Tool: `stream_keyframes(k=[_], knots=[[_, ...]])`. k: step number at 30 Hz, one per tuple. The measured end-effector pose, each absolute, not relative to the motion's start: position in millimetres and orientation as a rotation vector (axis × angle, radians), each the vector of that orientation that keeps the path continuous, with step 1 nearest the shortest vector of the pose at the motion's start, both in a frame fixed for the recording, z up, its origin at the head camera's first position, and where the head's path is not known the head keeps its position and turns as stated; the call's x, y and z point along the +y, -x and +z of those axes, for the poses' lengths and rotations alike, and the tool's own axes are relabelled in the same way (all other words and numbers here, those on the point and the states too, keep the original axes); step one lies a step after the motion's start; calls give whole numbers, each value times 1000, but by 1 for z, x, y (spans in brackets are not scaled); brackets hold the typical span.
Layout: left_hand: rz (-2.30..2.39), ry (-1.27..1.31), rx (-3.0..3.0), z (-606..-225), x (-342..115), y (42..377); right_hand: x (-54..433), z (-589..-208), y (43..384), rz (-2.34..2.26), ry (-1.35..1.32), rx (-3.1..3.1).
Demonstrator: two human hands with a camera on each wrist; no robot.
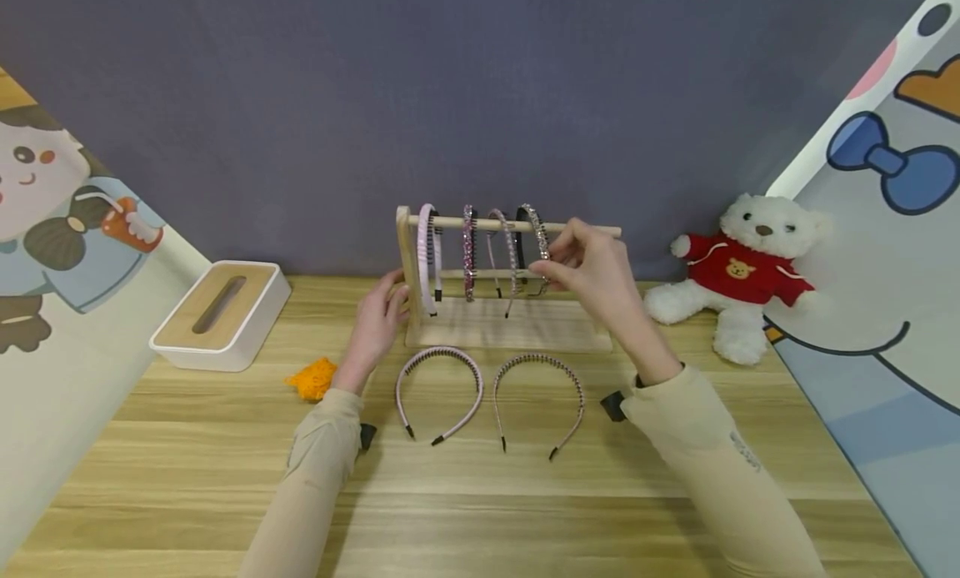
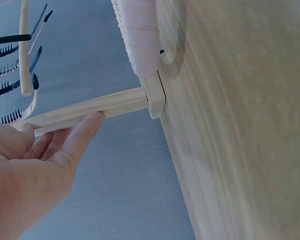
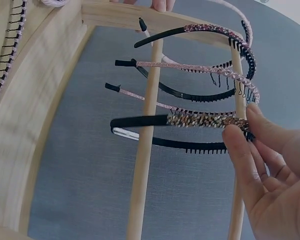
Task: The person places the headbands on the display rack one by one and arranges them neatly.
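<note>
right hand [image 1: 600, 265] pinches glittery headband [image 1: 538, 229] on rack [image 1: 555, 332]; left hand [image 1: 378, 319] grips post [image 1: 408, 248]; 2 headbands [image 1: 438, 350] in front; tissue box [image 1: 251, 307], bear [image 1: 750, 265] flanking.

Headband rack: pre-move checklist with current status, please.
1. Right-hand grip on the rhinestone headband: ok, pinched between thumb and finger.
2. Rhinestone headband straddling both rods: ok, one leg on each side.
3. Rhinestone headband clear of the neighbouring pink headband: cannot tell, they overlap in the right wrist view.
4. Left-hand grip at the left upright of the rack: ok, fingers touch it.
5. Firmness of that left hold: cannot tell.
6. Table in front of the rack clear: not ok, a left headband and a right headband lie there.
</note>
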State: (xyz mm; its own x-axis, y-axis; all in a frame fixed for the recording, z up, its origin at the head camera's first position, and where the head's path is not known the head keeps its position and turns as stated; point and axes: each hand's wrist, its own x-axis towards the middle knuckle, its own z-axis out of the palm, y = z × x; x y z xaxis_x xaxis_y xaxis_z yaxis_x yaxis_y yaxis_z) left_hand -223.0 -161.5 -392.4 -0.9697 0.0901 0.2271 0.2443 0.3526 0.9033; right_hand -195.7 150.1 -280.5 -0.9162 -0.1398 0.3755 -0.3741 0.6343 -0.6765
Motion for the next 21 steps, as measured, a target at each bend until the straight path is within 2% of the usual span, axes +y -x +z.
stream_keyframes(k=[21], knots=[[-1680,299,-2484,-393,-162,224,162,-282,173,1061,-404,-2526]])
